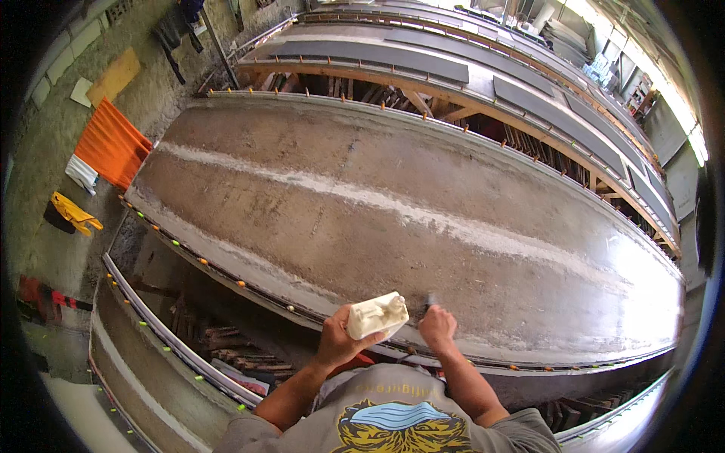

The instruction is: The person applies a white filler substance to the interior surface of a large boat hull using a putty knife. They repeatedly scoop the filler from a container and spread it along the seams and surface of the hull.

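Note:
In my left hand is a cream plastic container, cut open and tilted, with pale paste smeared inside it. My fingers wrap round its left side and base, above the near edge of a long brown table surface. To the right of the container, my right hand is closed on a small scraper. Only its short grey blade shows past the fingers, pointing away from me, close to the surface. Its handle is hidden in my fist.
A pale strip runs lengthwise along the surface. Orange and green pegs line its edges. Beyond stands another long table with dark slabs. Behind me, to the left, is a lower table. Orange cloth hangs on the left wall.

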`<state>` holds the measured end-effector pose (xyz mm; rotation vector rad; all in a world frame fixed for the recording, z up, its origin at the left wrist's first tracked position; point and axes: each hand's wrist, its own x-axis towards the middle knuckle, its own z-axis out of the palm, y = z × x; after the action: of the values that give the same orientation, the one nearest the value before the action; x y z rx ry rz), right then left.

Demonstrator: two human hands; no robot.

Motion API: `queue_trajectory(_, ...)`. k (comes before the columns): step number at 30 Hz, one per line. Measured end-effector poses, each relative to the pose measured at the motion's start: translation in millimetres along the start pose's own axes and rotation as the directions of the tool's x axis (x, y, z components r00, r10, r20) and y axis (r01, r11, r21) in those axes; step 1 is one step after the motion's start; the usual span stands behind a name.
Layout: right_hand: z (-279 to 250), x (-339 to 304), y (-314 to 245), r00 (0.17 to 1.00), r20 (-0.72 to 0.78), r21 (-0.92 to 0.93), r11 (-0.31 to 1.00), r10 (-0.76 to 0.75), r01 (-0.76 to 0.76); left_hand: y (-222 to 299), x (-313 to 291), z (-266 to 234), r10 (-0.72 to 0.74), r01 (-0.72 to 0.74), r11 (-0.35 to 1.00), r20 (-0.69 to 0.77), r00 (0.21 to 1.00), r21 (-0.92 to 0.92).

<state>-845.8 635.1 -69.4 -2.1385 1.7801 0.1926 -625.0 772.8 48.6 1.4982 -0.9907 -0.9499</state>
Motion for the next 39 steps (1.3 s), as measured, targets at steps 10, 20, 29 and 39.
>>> queue_trajectory(10,10,66,164,0.928,0.281,0.838,0.408,0.245,-0.361,2,20,-36,0.021,-0.023,1.0,0.092,0.996,0.017)
queue_trajectory(20,-35,70,228,0.831,-0.402,0.077,0.919,0.384,-0.387,-1,25,-34,0.017,-0.017,1.0,-0.014,1.0,-0.016)
queue_trajectory(29,-11,17,25,0.995,-0.093,0.031,0.999,0.042,-0.04,-19,41,-19,0.015,-0.015,1.0,0.052,0.999,0.0)
queue_trajectory(39,76,71,63,0.966,-0.258,-0.424,0.898,-0.001,-0.113,-32,76,-71,0.147,-0.168,0.984,0.247,0.958,0.064)
